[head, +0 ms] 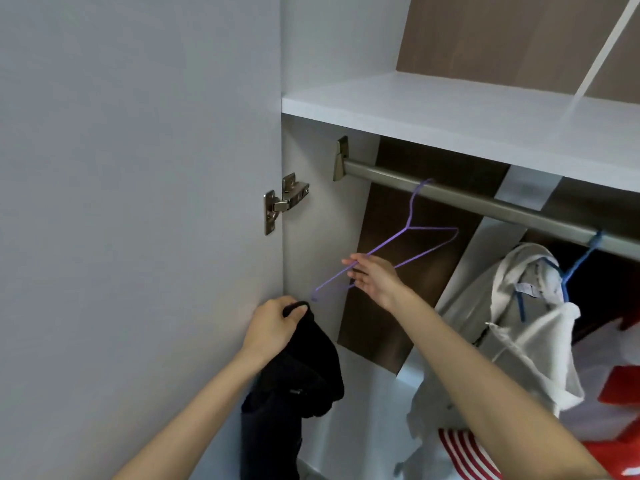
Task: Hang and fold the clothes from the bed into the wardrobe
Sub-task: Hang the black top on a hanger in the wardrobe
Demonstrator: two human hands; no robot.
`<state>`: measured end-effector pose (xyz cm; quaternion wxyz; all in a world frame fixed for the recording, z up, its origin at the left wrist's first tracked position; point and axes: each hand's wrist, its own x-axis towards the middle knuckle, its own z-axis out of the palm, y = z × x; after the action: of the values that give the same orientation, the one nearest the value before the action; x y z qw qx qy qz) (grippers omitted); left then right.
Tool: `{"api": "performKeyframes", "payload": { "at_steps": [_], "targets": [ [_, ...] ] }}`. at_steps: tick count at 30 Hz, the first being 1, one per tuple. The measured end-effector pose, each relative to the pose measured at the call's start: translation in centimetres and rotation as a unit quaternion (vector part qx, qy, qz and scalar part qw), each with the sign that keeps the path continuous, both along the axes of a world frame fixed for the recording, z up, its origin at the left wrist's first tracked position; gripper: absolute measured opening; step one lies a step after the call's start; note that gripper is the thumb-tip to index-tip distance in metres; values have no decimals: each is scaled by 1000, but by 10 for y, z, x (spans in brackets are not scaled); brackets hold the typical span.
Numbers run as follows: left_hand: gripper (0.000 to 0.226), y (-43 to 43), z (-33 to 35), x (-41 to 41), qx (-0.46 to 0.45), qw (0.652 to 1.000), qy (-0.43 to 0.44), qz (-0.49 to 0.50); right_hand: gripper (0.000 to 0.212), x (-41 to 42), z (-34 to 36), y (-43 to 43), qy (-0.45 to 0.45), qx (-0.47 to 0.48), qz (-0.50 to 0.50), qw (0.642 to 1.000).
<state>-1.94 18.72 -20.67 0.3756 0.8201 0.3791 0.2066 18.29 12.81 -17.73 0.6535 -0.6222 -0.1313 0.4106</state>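
A purple wire hanger (pixel 408 237) hooks over the grey wardrobe rail (pixel 485 202) near its left end and swings out toward me. My right hand (pixel 375 278) reaches up to the hanger's lower bar, fingers fairly straight and touching the wire. Below and to the left, my left hand (pixel 277 327) grips the top edge of a black garment (pixel 298 386), which hangs down in front of the wardrobe's left side.
The open white door (pixel 138 202) fills the left, with a metal hinge (pixel 282 202). A white shelf (pixel 450 112) lies above the rail. On the right a white hooded garment (pixel 512 327) hangs on a blue hanger (pixel 575 268), with red and white clothes (pixel 620 393) beside it.
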Motion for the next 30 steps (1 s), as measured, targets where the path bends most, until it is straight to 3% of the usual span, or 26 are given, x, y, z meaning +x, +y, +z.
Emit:
{"api": "performKeyframes", "payload": {
  "at_steps": [5,12,22,30],
  "targets": [
    [18,2,1,18,2,999,-13,36,16,4,1,-3,18,26,42,999],
    [17,11,-2,34,-24,997,-24,72,14,14,5,-16,26,41,26,998],
    [24,25,41,96,-212,963,-159,54,14,23,0,-32,92,50,80,991],
    [14,13,25,126,-368,912,-170,62,17,35,0,-40,-93,-60,118,987]
  ]
}}
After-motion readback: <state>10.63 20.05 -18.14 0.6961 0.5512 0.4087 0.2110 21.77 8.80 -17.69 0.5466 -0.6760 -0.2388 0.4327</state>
